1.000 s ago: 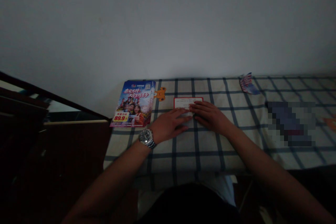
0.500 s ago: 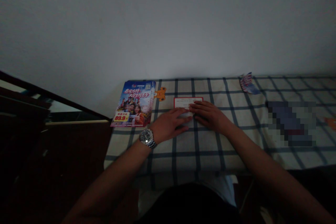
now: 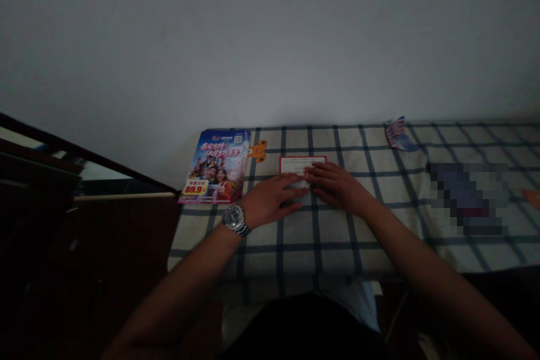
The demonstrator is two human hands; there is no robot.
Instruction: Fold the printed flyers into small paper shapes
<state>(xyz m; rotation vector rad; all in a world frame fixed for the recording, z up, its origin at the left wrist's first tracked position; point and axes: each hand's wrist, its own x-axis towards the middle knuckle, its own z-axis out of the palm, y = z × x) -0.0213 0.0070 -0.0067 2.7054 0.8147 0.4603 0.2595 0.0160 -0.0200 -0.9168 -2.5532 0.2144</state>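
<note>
My left hand [image 3: 272,199], with a metal watch [image 3: 234,219] on its wrist, lies flat on the checked cloth [image 3: 337,236], fingers stretched toward a small white card with a red border [image 3: 295,164]. My right hand [image 3: 335,185] rests beside it, fingers extended and pressing on the card's near edge. The fingertips of both hands meet over the card and hide its lower part.
A stack of colourful flyers [image 3: 216,167] lies at the cloth's far left corner, an orange figure [image 3: 257,151] next to it. A folded flyer [image 3: 397,135] stands by the wall at the right. A dark wooden frame [image 3: 84,191] runs along the left.
</note>
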